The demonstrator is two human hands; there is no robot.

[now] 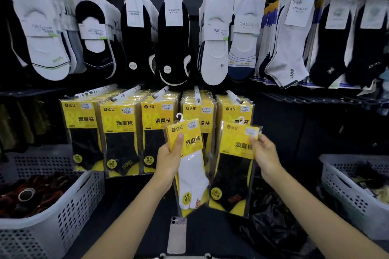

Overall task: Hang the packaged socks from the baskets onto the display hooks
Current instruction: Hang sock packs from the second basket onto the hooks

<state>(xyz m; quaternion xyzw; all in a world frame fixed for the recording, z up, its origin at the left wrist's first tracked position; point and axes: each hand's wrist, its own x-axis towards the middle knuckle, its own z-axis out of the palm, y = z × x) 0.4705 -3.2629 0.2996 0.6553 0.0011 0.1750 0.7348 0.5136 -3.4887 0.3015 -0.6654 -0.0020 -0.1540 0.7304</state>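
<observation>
Left hand (168,157) grips the white-sock pack (190,166) by its left edge, thumb pressed on the yellow card, fingers curled behind; right hand (265,153) pinches the black-sock pack (233,174) near its upper right corner, thumb on the front; both packs are held up in front of the hung row (120,132) of yellow packs, covering parts of its two right-hand stacks; their white hangers sit below the row's hooks (196,94), on none of them; the held packs meet at their inner edges; right of the row is dark open room under a wire shelf (315,99); below the row a phone (176,235) lies between the forearms, a black bag (271,227) just beside it; left basket (63,206) stands left of the row, right basket (345,191) well to its right.
</observation>
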